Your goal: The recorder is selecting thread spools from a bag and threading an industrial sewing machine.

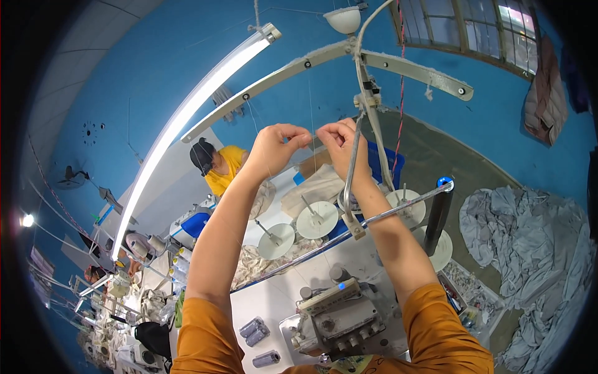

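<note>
Both arms raised and reaching forward, forearms converging; from where I stand, the hands meet nearly tip to tip at the same height. Left hand (278, 148): wrist bent inward, back of the hand turned up and outward, thumb and fingers pressed together in a pinch aimed to the right. Right hand (339, 144): fingers curled, thumb and index finger brought together, directed back toward the left fingertips, a narrow gap between the two. A thin pale thread (311, 100) drops from the long cream-coloured metal bar (274, 76) above the hands and runs down to that gap; strand too fine for me to tell which pinch, if either, grips it. Bent silvery metal rod (353, 168) crosses in front of the right hand and wrist; contact cannot be judged. Blue plastic crate (393, 163) lies beyond the right hand, to its right. Below the hands: round white spool plates with upright spindles (316, 221). Farther down, between the forearms, a grey-white sewing machine (339, 318); left of it, small grey thread spools (254, 330). Past the left hand, a person in a yellow shirt and dark cap (232, 163) leans over pale cloth. Well off to the right hand's right, a heap of crumpled grey fabric (529, 243).
</note>
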`<state>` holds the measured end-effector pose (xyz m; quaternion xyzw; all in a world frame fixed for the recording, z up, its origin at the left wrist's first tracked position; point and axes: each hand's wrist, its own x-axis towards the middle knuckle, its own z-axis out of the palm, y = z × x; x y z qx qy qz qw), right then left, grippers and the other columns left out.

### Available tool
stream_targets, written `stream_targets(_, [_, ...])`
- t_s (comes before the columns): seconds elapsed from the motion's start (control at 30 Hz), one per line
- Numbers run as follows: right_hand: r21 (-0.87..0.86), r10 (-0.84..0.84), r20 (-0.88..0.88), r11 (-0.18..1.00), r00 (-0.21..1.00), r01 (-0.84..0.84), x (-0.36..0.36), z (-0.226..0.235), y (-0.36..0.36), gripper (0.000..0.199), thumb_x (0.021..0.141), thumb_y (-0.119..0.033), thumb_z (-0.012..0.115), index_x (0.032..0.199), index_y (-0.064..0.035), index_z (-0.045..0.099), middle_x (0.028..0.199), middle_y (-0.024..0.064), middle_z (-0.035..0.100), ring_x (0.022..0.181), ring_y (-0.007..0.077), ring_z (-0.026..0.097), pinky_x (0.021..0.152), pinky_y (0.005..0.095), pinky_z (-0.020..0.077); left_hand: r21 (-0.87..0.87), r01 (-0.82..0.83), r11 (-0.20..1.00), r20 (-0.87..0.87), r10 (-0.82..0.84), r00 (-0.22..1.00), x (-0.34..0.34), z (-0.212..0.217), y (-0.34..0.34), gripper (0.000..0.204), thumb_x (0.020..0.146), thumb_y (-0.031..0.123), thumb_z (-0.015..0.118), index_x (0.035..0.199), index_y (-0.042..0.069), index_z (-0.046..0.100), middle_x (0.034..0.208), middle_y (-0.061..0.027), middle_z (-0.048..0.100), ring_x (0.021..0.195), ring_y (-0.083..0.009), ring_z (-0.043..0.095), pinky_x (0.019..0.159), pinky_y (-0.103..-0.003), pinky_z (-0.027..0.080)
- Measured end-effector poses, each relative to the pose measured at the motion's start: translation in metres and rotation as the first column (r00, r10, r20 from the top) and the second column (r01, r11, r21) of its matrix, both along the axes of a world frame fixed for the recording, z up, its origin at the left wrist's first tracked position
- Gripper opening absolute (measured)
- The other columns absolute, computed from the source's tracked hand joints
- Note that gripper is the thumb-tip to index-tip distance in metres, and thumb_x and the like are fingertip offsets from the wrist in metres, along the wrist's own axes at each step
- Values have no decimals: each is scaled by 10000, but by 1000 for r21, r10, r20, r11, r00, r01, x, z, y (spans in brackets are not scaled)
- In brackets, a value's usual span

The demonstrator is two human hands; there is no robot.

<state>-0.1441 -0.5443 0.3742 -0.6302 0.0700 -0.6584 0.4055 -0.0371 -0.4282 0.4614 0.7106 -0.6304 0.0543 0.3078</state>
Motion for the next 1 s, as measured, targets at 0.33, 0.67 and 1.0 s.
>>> stream_targets(0.33, [65,94,-64,994,993,-90,0,6,5,144,789,-152,737,817,-16,697,784,47,561,645,129,507,590,261,444,-21,61,998,-333,-65,941,13,-4,1,236,894,197,669,967,-26,691,826,-39,657,801,-91,591,775,-247,488])
stream_targets(0.67, [8,11,-74,1000,997,-11,4,7,5,118,765,-159,758,804,-55,720,743,19,542,637,117,481,561,255,412,-7,14,1000,-152,-15,988,10,0,4,229,895,208,662,960,-9,696,810,-33,655,800,-97,600,770,-252,484])
stream_targets(1.0, [77,113,-100,991,988,-106,2,6,4,165,746,-210,782,784,-59,727,720,11,523,640,109,461,564,256,403,-51,10,999,-190,-20,982,13,-2,5,245,883,240,664,953,10,713,791,-39,681,751,-85,595,719,-251,485])
